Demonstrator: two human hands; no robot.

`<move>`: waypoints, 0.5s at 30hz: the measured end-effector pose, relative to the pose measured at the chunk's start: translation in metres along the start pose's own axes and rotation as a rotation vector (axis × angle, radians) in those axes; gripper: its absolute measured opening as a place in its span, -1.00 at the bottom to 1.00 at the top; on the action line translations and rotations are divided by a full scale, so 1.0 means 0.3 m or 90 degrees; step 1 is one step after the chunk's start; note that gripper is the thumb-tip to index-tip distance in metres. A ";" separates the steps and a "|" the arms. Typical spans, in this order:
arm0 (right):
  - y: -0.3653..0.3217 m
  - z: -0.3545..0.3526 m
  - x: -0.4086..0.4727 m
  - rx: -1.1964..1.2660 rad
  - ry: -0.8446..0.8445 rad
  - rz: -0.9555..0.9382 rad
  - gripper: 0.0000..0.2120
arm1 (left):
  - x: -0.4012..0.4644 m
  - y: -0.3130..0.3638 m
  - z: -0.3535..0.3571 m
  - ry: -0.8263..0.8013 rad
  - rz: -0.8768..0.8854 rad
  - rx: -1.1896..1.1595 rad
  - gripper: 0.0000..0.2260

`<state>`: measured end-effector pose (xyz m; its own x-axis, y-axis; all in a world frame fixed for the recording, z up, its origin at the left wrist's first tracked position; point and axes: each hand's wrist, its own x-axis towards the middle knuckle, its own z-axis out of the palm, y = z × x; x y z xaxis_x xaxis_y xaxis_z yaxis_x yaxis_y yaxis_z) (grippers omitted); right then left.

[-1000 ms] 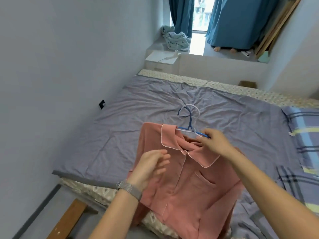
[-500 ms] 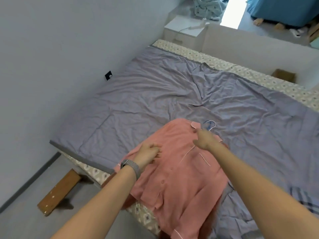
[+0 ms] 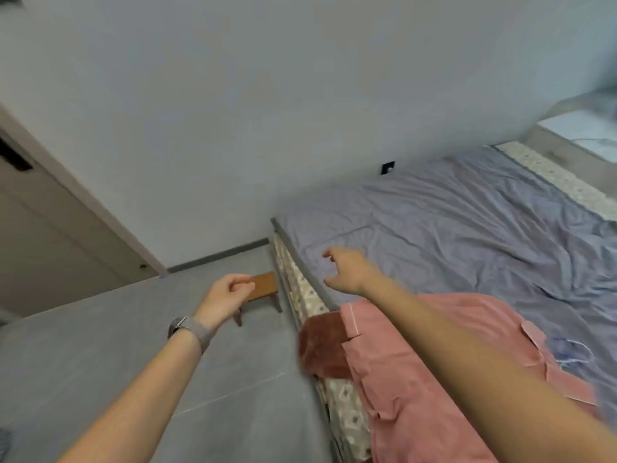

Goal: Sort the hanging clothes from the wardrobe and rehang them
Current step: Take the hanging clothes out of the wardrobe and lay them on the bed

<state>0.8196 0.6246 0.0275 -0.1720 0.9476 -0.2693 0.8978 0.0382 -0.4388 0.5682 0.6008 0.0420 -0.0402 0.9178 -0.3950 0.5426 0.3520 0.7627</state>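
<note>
Pink button-front pyjama shirt (image 3: 417, 372) with white piping lies flat on the near corner of the bed, its lower hem draped over the mattress edge toward the floor. A thin blue-and-white hanger (image 3: 572, 354) pokes out at the collar end, blurred, resting on the sheet.

Head view, only one. My right hand (image 3: 347, 270) is out over the lilac-grey crumpled bedsheet (image 3: 450, 228), beyond the shirt and clear of it; fingers loosely spread and bent, holding nothing. My right forearm crosses above the shirt. My left hand (image 3: 227, 295) hangs over the grey floor (image 3: 100, 345), left of the bed and well apart from the shirt; fingers curled in loosely toward the palm, nothing in them. A grey mesh watch band (image 3: 192, 329) sits on that wrist.

A dark reddish garment (image 3: 320, 345) shows beneath the shirt's edge, hanging off the bed side. The patterned mattress side (image 3: 300, 289) runs below the sheet. A small brown wooden stool (image 3: 263, 289) stands on the floor just beside the bed, partly behind my left hand. A pale wall (image 3: 267, 111) lies behind, with a dark socket (image 3: 388, 168) low on it.
</note>
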 end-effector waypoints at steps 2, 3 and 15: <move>-0.299 0.048 -0.004 -0.024 -0.012 -0.103 -0.45 | -0.140 -0.153 -0.266 0.093 -0.028 -0.033 -0.77; -0.456 0.090 -0.019 -0.031 -0.030 -0.153 -0.46 | -0.231 -0.235 -0.385 0.134 -0.051 -0.046 -0.78; -1.986 0.751 -0.663 -0.054 -0.285 -0.714 -0.67 | -1.470 -1.089 -1.198 0.659 -0.295 -0.337 -0.79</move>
<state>0.2275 0.3419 0.1494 -0.9817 0.1823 -0.0556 0.1815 0.8048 -0.5652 0.1070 0.1469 0.1512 -0.9073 0.3173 -0.2758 -0.0922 0.4899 0.8669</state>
